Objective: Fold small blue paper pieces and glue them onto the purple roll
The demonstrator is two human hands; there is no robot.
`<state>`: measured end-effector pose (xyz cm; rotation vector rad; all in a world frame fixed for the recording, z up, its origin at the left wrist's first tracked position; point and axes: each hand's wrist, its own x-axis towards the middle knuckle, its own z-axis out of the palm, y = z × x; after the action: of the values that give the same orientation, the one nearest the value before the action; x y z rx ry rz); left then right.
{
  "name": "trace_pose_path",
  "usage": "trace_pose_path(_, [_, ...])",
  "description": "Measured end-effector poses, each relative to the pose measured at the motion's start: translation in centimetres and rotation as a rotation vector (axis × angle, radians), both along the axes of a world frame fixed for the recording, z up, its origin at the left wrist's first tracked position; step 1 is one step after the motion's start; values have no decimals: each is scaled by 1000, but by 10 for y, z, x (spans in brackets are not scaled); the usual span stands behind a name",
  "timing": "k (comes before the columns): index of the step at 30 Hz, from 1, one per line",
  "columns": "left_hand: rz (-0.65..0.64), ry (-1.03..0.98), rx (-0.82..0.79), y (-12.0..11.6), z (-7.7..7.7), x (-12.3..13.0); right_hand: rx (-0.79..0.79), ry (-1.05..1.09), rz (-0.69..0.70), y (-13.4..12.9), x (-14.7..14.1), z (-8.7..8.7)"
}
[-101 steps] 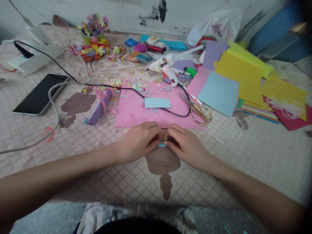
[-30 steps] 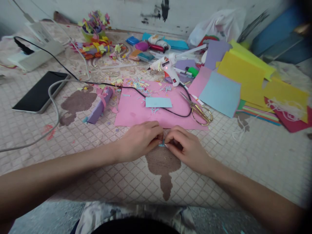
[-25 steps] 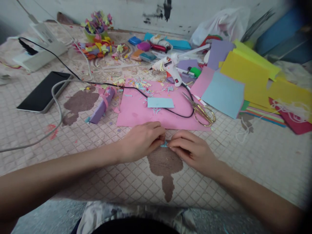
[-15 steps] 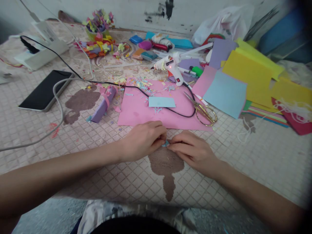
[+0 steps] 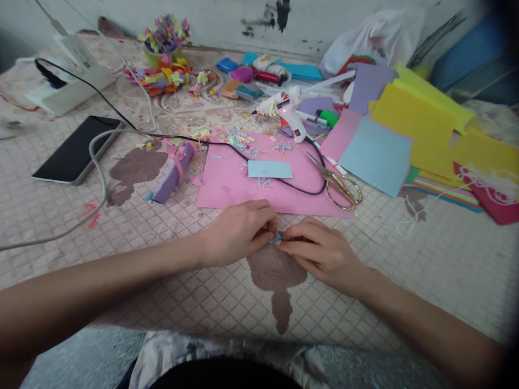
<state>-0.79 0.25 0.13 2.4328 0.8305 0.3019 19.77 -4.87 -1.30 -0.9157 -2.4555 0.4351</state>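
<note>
A small light blue piece (image 5: 276, 238) is pinched between the fingertips of both hands, near the front of the table. My left hand (image 5: 242, 231) is closed on its left side, and my right hand (image 5: 324, 252) grips it from the right with thumb and fingers together. The fingers cover most of the piece. Just beyond the hands lies a pink sheet (image 5: 227, 189) with a light blue paper rectangle (image 5: 270, 169) and small paper clippings on it. Gold-handled scissors (image 5: 340, 186) rest at the sheet's right edge.
A white glue gun (image 5: 290, 116) with a black cord stands behind the pink sheet. Colored papers (image 5: 413, 124) pile up at the right. At the left are a phone (image 5: 77, 151), a purple paper roll (image 5: 173, 175) and a power strip (image 5: 71, 94). Paper flowers (image 5: 166, 40) stand at the back.
</note>
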Motion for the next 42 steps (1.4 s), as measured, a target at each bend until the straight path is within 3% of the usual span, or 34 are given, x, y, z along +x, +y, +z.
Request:
trace_pose_path(15, [36,-39,-49,1,-1,0,2,-41,11,-1,1,2])
trace_pose_path(22, [64,-63,-161,2,3,0,-1,-47,2,-2,-1,3])
trace_pose_path(29, [85,-52,-100,-1,-3,1,-140,200,-90,-1,-2,6])
trace_pose_path(42, [78,-79,-137,3,0,0,-257,179,-146,1,-6,2])
